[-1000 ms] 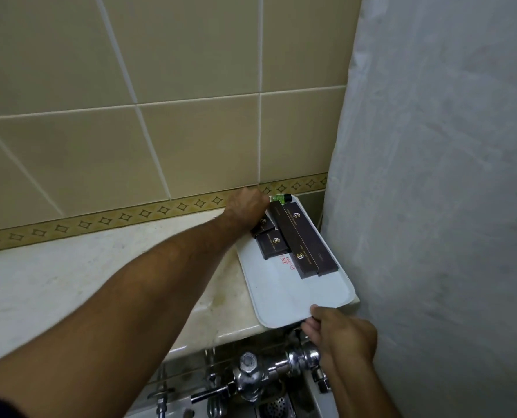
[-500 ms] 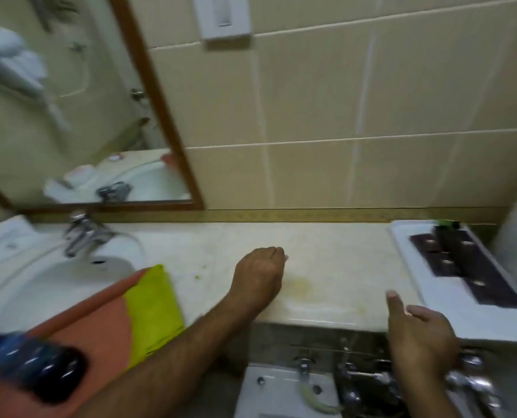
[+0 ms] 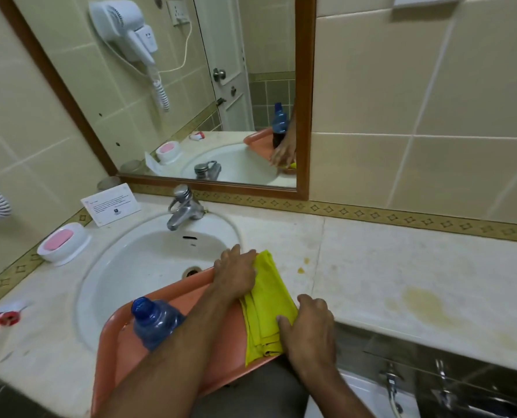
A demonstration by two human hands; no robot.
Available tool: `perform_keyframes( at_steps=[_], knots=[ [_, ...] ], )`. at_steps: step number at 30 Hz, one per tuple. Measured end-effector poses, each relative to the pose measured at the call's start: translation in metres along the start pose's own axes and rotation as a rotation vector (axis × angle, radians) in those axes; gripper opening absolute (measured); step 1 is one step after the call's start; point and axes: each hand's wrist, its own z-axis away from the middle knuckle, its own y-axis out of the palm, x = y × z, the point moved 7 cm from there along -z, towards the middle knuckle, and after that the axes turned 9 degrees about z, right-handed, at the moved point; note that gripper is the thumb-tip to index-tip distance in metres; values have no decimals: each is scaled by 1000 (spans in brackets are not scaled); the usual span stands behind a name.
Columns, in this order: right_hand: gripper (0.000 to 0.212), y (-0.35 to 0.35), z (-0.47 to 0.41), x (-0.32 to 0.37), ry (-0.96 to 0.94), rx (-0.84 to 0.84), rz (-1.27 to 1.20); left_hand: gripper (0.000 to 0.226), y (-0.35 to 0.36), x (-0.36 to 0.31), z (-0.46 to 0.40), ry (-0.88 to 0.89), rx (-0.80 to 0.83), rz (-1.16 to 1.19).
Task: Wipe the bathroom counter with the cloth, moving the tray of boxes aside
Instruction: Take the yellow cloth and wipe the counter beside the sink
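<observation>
A folded yellow cloth (image 3: 264,303) lies along the right end of an orange tray (image 3: 130,351) that spans the front of the sink. My left hand (image 3: 236,274) covers the cloth's far end, fingers curled down over it and the tray rim. At the cloth's near right edge, my right hand (image 3: 310,328) has its thumb and fingertips closed on the fabric. The marble counter (image 3: 371,260) stretches to the right, with yellowish stains (image 3: 426,303) on it. The white tray of boxes is out of view.
A blue-capped bottle (image 3: 154,321) stands on the orange tray beside my left forearm. The sink (image 3: 148,260) and faucet (image 3: 185,209) sit behind. A pink soap dish (image 3: 63,242), a card (image 3: 111,203) and a red-white tube (image 3: 4,316) lie to the left. Chrome valves (image 3: 450,384) sit below the counter edge.
The view swung left from the white tray of boxes to the sink. Both hands let go of that tray and moved left onto the yellow cloth on the orange tray.
</observation>
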Motion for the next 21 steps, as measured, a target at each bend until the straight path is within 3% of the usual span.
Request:
perform_keyframes(
  at_steps=[2, 5, 9, 11, 15, 18, 21],
  knots=[
    [63, 9, -2, -4, 10, 21, 17, 52, 1, -2, -4, 52, -33, 66],
    [77, 16, -7, -11, 16, 12, -7, 20, -14, -9, 3, 161, -157, 181],
    [91, 12, -16, -15, -43, 3, 16, 11, -42, -24, 40, 299, -62, 284],
    [83, 5, -19, -12, -113, 29, -51, 12, -66, -39, 63, 386, -7, 323],
    [22, -23, -18, -10, -267, 227, -720, 14, -120, -92, 90, 519, 91, 426],
    [28, -46, -18, -22, -171, 373, -1204, 11, -141, -128, 74, 512, 174, 572],
    [41, -62, -24, -42, -55, 369, -1372, 12, -135, -154, 38, 465, 247, 648]
  ],
)
